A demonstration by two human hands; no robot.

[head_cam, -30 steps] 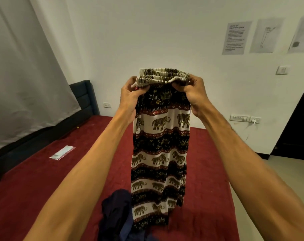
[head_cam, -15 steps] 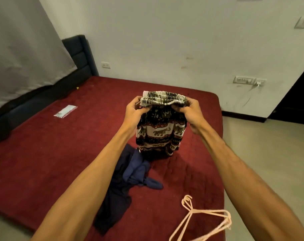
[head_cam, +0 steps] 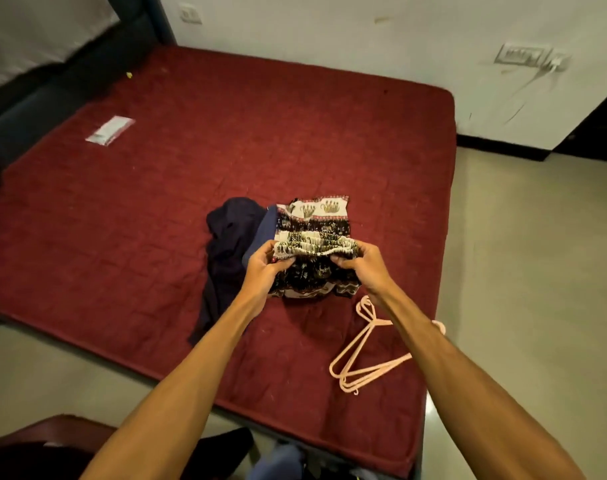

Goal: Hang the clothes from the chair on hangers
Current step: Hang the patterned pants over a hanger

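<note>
The elephant-print trousers (head_cam: pixel 314 223) lie bunched on the red mattress (head_cam: pixel 122 220). My left hand (head_cam: pixel 265 268) grips the left end of their elastic waistband, and my right hand (head_cam: pixel 362 266) grips the right end. A dark navy garment (head_cam: pixel 229 251) lies crumpled just left of the trousers, touching them. Pink hangers (head_cam: pixel 359 351) lie stacked on the mattress near its right edge, partly under my right forearm. The dark chair (head_cam: pixel 35 445) shows at the bottom left, and more dark and blue clothes (head_cam: pixel 281 459) sit at the bottom edge.
A small clear packet (head_cam: pixel 109 129) lies on the mattress at the far left. A dark headboard (head_cam: pixel 52 84) runs along the left side. Tiled floor (head_cam: pixel 537 271) lies to the right of the bed, and wall sockets (head_cam: pixel 524 55) are on the back wall.
Both hands brought the trousers down from held-up height onto the mattress, where the legs now lie bunched. The view tilted downward, revealing the hangers and chair.
</note>
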